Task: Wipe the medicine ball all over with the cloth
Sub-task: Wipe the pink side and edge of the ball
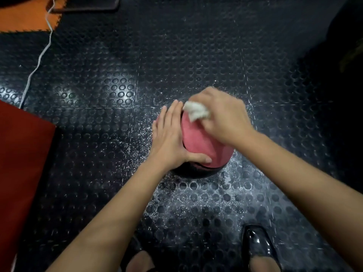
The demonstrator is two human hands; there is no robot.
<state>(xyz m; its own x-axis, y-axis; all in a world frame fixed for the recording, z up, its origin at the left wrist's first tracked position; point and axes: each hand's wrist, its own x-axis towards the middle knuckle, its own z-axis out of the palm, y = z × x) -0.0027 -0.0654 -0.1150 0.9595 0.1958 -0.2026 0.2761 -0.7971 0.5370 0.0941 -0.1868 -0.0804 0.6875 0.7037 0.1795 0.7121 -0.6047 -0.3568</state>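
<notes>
The ball (198, 142) sat on the studded floor (137, 55), directly under both hands, its pink top face showing between them and a dark band running round its near lower edge. The right hand (222, 118) lay on the far right shoulder of the ball with its fingers curled round a bunched white cloth (195, 112), which pressed against the pink surface just past the fingertips of the other hand. The left hand (170, 138) rested flat against the left flank, fingers straight and close together pointing away from the person, thumb (200, 159) hooked across the near side; it seemed to be steadying the ball rather than gripping it. A ball has no long axis, so the coming stroke probably turned on one fact: the bare pink patch lay nearward and leftward of the cloth, between the two hands. The left palm covered one flank, and the underside lay against the floor, so both likely remained to be wiped. White specks (149, 134) dotted the floor left of the fingers. A red mat (23, 163) lay well to the left, a white cord (39, 57) beyond it, and a shoe (257, 244) near the wrists.
</notes>
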